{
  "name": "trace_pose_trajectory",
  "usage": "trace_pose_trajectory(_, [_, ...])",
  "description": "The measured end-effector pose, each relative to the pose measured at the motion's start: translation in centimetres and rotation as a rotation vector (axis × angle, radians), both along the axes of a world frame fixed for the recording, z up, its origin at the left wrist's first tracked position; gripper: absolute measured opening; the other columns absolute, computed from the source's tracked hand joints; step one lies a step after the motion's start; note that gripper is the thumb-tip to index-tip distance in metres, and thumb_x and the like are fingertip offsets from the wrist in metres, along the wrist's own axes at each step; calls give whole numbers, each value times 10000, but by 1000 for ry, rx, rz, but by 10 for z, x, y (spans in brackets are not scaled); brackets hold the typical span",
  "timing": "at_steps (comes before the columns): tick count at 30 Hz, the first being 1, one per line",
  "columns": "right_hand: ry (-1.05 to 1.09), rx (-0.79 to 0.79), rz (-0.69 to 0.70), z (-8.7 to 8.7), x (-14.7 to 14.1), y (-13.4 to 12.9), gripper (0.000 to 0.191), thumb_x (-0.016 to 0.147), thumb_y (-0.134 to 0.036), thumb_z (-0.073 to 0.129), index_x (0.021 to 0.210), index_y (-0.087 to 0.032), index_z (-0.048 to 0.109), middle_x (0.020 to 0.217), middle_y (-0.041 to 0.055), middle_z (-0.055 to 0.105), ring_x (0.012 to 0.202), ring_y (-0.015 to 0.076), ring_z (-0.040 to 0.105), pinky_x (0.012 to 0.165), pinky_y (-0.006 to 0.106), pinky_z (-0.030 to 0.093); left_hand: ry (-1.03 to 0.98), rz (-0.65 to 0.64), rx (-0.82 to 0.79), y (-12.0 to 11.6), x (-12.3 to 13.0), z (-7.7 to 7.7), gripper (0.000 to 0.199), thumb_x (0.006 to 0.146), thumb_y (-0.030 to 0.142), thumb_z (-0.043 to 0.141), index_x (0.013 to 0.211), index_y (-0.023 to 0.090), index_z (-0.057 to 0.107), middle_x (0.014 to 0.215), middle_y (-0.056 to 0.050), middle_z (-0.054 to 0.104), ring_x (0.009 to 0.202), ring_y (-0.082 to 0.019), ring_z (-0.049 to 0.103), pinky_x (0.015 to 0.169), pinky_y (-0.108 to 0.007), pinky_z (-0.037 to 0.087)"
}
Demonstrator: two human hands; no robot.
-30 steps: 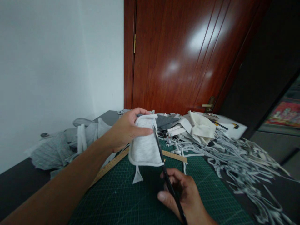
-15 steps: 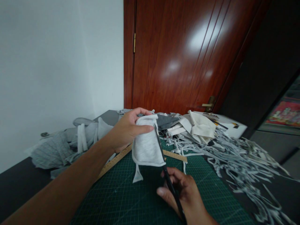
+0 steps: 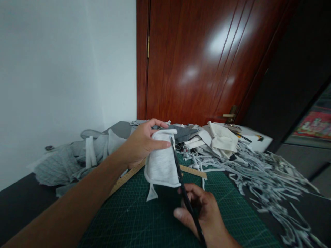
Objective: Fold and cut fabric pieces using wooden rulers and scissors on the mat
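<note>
My left hand [image 3: 144, 141] pinches a pale grey piece of fabric [image 3: 161, 167] near its top, thumb in front and fingers behind. The fabric has curled edges and hangs above the green cutting mat [image 3: 134, 217]. In my right hand [image 3: 203, 213] are black-handled scissors [image 3: 184, 196], pointing up and away from me. Their blades lie along the fabric's right edge, with the tip close to my left thumb. Below the fabric's lower left corner, a small triangular scrap [image 3: 152, 193] shows against the mat.
Wooden rulers [image 3: 192, 171] lie on the mat behind the fabric. A heap of grey fabric strips [image 3: 258, 172] covers the right side. Cream cloth pieces [image 3: 222, 139] sit at the back, beside a white box [image 3: 266, 143]. Grey cloth [image 3: 64, 163] is bunched at the left, by the wall.
The fabric has tilted slightly, its lower edge shifting down and left and its top corner right. The scissors stay along its right edge, nearly in the same place.
</note>
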State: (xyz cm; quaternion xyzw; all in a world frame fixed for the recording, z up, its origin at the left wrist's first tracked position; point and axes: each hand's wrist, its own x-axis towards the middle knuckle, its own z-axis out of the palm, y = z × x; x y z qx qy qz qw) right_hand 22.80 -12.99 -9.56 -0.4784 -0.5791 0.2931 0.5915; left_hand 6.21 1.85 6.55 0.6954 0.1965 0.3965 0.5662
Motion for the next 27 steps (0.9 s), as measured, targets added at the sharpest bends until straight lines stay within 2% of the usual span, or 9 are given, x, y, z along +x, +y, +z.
trace_pose_trajectory(6, [-29,-22,6,5,1,-2,330,832,-453,866,1010,-208,734,593,-85,504,511,95,381,488,210,309,7,-9,15,-1,0,0,608,625,202,911,1153,187,610,909,-9,739,756,-172,677,662,-286,516])
trace_pose_trajectory(14, [-52,-22,-29,6,0,-1,350,849,-495,837,1001,-201,723,594,-80,503,503,99,375,474,217,318,-70,-9,-35,-4,1,4,335,703,238,883,934,170,650,822,11,730,700,-136,657,669,-266,489])
trace_pose_trajectory(19, [-82,0,-44,5,0,0,345,848,-499,833,989,-204,723,584,-81,488,498,102,363,471,226,311,-78,-17,-29,-2,1,3,238,739,295,859,821,170,674,759,7,704,652,-132,625,637,-268,460])
trace_pose_trajectory(27, [-99,16,-2,19,-1,-4,280,855,-427,820,982,-197,724,573,-87,467,488,97,346,455,219,282,-41,2,-61,1,2,1,305,748,446,860,773,170,733,719,-12,698,649,-144,608,629,-273,455])
